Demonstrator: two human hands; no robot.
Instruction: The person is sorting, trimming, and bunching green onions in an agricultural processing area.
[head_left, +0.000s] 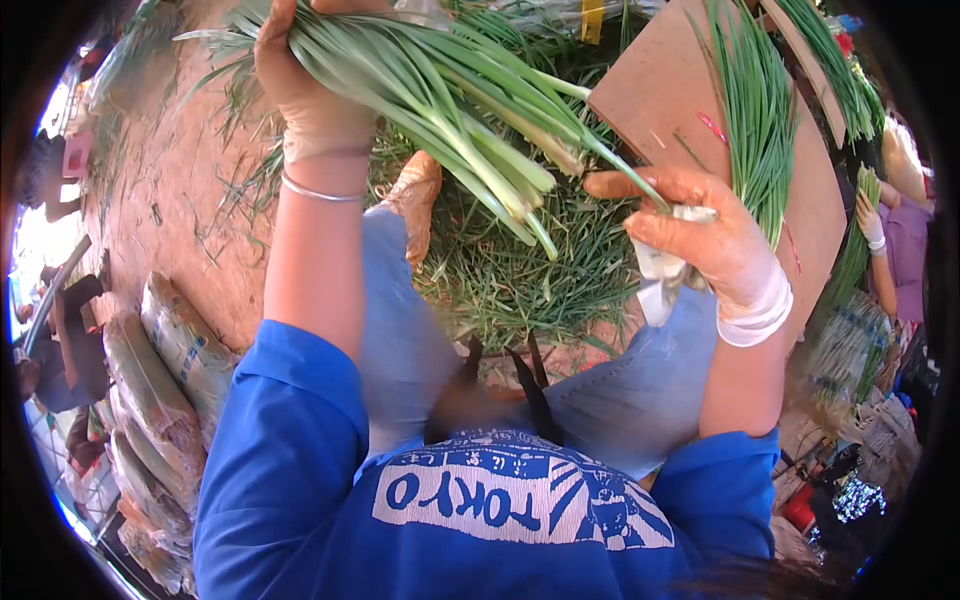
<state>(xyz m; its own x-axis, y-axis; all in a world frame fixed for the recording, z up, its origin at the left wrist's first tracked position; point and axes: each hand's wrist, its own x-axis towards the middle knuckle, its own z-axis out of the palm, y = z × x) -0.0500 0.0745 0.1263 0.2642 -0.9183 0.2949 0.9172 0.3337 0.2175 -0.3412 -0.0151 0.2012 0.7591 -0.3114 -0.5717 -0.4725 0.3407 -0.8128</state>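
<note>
The ground [175,190] is strewn with green trimmings [500,290]; beside them, a green bundle [762,125] is carried by a brown desk [655,95]. A bunch of green stalks [430,100] is held above the trimmings — clasped around its leafy part by the left hand [292,75]. By the right hand [712,225], its grip closed to a pinch, a single stalk [625,170] is caught at its end; a pale strip [658,280], not clearly identifiable, is seen just below.

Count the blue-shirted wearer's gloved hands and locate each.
2. The left hand in a thin, translucent glove grips a bunch of long green stalks, top left, partly cut off by the frame; the right hand, gloved alike, holds a single stalk, right of centre.
</note>
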